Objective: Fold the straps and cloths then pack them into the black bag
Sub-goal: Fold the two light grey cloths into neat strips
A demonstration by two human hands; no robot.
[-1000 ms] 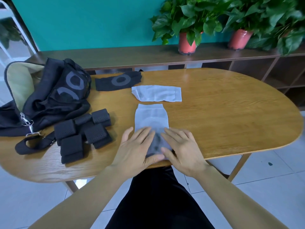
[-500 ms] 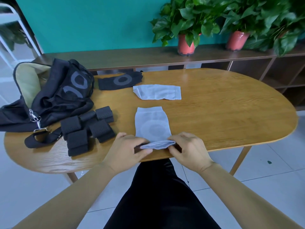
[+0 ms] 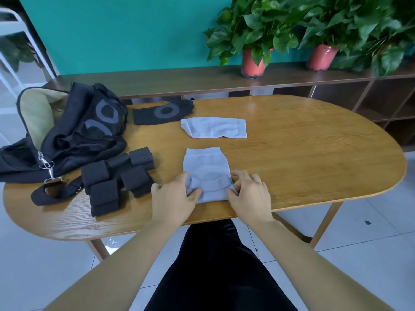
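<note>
While the oval wooden worktop [image 3: 303, 153] lies bare and wide to the right of the grey cloth [image 3: 205, 167], its left end is crowded. The grey cloth, a soft knit tube shape with rounded corners, lies close to the near edge of the worktop, its near end turned up and folded back over itself. Far left of the grey cloth slumps the black bag [image 3: 74, 135], limp fabric with a pale lining showing at its open mouth and a metal clip on its strap, part of it hanging past the worktop's left rim. Between bag and grey cloth sit the folded black straps [image 3: 116, 178], blocky and perforated. Beyond the grey cloth lies a second grey cloth [image 3: 213, 127], flat, and beside it a black cloth [image 3: 162, 113] with a grey ring. The left hand [image 3: 173, 198] and right hand [image 3: 251, 194] pinch the fold's two sides, fingers [image 3: 238, 173] closed on the fabric.
</note>
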